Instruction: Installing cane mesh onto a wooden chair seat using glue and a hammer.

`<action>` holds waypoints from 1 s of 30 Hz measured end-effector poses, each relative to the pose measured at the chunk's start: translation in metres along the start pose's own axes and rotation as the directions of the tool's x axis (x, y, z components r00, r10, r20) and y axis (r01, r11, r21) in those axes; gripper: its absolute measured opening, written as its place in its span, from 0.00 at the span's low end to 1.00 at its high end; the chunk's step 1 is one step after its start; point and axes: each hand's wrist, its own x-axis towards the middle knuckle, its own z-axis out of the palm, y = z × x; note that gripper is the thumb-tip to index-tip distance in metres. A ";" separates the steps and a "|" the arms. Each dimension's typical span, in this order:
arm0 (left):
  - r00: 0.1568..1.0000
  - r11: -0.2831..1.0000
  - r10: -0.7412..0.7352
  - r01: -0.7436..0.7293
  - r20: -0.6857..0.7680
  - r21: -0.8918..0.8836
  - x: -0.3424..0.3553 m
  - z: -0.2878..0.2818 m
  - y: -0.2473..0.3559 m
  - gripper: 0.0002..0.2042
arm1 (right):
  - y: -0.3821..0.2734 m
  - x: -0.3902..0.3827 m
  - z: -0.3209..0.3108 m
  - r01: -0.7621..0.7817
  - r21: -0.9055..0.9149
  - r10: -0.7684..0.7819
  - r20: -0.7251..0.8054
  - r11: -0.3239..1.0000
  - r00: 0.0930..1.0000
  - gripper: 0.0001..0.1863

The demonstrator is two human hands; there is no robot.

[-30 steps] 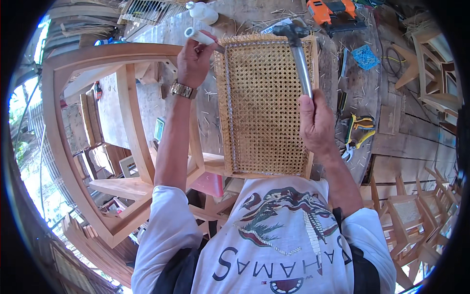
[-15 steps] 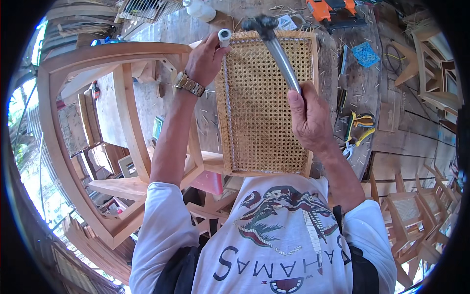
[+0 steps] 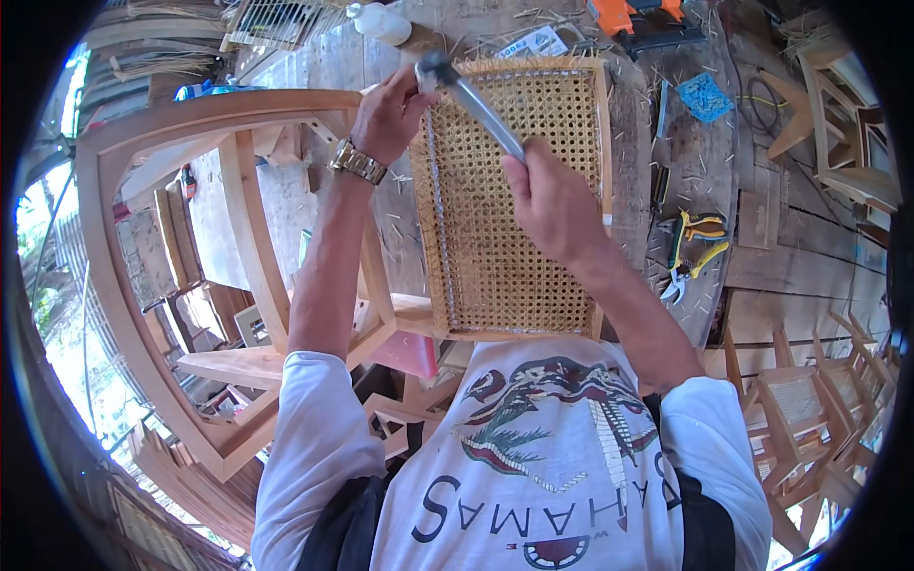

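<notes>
Left hand: it is closing its thumb and fingers (image 3: 388,119) around a white-handled tool (image 3: 426,82), holding it over the upper left corner of the cane panel; the tool's lower end is hiding from view.
Right hand: it is wrapping tightly around the hammer (image 3: 490,119) at the handle, the thumb lying along it, while the forearm is crossing the panel's lower right side.
Hammer head: it is hovering right at the top of the white handle; whether the two are touching, I cannot tell.
Cane panel: the woven sheet (image 3: 514,219) in its wooden frame is lying flat on the counter (image 3: 630,190), directly in front of the person, with loose cane ends sticking out along the left and top edges.
Left of the panel: a large wooden chair frame (image 3: 253,228) is standing beside the left forearm.
Right of the panel: yellow-and-black pliers (image 3: 703,228) are resting near a blue crumpled piece (image 3: 705,97).
Far edge: a white bottle (image 3: 380,23) and an orange tool (image 3: 640,17) are lying beyond the panel.
</notes>
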 end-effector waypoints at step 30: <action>0.981 0.998 -0.020 0.009 -0.191 -0.058 -0.018 0.013 0.003 0.11 | -0.036 -0.024 -0.040 0.024 0.438 0.010 -0.077 0.898 0.997 0.14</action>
